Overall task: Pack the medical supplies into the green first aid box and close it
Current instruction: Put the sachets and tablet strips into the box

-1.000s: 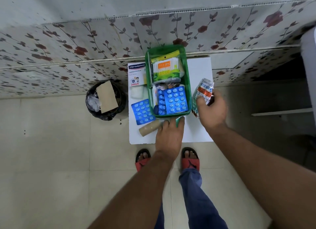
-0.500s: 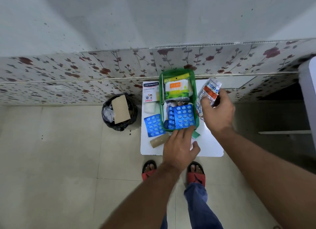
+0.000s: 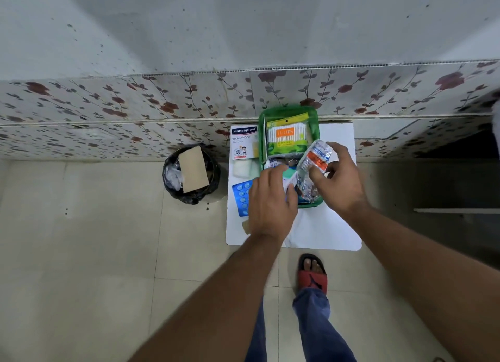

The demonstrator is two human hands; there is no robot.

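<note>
Against the far edge of the small white bench [image 3: 324, 231], hard by the flower-patterned wall panel [image 3: 135, 110]: the open green plastic first aid box [image 3: 262, 145], long side running toward the near edge, already part-filled. At its far end, a green-and-yellow pack of cotton swabs with an orange label [image 3: 287, 138]; beneath that, small items too jumbled and hidden to tell apart. Over the box's near half, both hands. Right hand [image 3: 338, 183] closed, thumb and fingertips pinching a crinkled clear plastic packet with an orange and blue label [image 3: 313, 164], held just above the box's right side, lower end hanging toward the contents. Left hand [image 3: 270, 202] curled around a small white and teal carton [image 3: 290, 179], held at the box's near-left part, touching the packet's edge. Left of the box, on the bench's far-left corner, a flat white Hansaplast plaster box with a blue band [image 3: 243, 143]; just nearer, a pale white gauze pad [image 3: 242, 168]; nearer again, a blue blister sheet of round pills [image 3: 242, 196], partly covered by the left hand. Beyond the bench's left edge, on the tiled floor [image 3: 81, 253], a round bin with a black liner [image 3: 190, 175], a piece of brown cardboard [image 3: 193, 173] sticking out. Below the near edge, one foot in a red slipper [image 3: 312, 276].
</note>
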